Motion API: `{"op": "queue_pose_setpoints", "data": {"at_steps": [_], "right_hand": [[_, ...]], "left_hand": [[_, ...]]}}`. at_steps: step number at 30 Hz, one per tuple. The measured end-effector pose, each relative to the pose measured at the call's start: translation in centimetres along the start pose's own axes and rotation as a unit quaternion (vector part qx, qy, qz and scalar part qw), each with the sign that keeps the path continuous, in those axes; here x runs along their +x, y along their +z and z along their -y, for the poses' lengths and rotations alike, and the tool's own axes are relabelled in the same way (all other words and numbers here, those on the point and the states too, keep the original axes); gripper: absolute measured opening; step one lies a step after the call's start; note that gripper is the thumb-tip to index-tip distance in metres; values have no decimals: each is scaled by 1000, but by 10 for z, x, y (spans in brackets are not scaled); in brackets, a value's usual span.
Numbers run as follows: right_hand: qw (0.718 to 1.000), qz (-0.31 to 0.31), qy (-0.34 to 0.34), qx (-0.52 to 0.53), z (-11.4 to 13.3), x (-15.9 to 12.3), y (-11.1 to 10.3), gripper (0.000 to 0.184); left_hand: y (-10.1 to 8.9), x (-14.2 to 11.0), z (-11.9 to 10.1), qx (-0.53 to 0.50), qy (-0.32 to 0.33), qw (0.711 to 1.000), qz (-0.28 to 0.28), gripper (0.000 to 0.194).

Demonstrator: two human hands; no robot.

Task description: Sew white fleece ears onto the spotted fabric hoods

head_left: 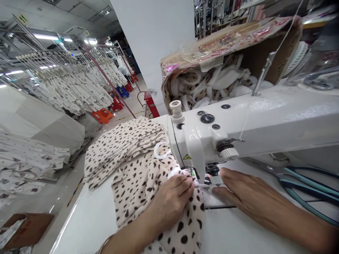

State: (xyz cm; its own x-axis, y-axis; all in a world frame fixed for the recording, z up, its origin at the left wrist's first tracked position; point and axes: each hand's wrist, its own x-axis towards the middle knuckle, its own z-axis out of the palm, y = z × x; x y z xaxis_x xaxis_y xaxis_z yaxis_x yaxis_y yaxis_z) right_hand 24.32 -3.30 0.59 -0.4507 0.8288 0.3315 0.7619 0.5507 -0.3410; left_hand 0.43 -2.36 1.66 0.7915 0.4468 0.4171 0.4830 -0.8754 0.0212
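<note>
A white sewing machine (193,141) stands before me, its needle area low at the head. My left hand (173,199) is closed on a pale spotted fabric piece (182,229), fingertips pressed together close beside the presser foot. On the other side of the needle, my right hand (238,187) pinches a narrow white fabric strip (206,186) that runs under the machine head; its fingertips are partly hidden. A white ring-shaped piece (161,150) lies on the spotted cloth left of the machine head.
Folded spotted fabric (122,148) is stacked at the table's left. Large scissors (296,180) lie right of my right hand, under the machine arm. Behind the machine, a cardboard box (182,67) holds white and spotted pieces. Hanging garments (76,83) line the aisle.
</note>
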Motion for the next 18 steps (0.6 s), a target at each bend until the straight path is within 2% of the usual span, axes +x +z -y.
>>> {"op": "queue_pose_setpoints", "data": {"at_steps": [7, 12, 18], "right_hand": [[999, -22, -15, -21, 0, 0, 7, 24], [996, -43, -11, -82, 3, 5, 11, 26], [992, -21, 13, -121, 6, 6, 14, 23]], "left_hand": [[0, 1, 0, 11, 3, 1000, -8, 29], [-2, 2, 0, 15, -3, 1000, 6, 30], [0, 2, 2, 9, -6, 1000, 11, 31]]}}
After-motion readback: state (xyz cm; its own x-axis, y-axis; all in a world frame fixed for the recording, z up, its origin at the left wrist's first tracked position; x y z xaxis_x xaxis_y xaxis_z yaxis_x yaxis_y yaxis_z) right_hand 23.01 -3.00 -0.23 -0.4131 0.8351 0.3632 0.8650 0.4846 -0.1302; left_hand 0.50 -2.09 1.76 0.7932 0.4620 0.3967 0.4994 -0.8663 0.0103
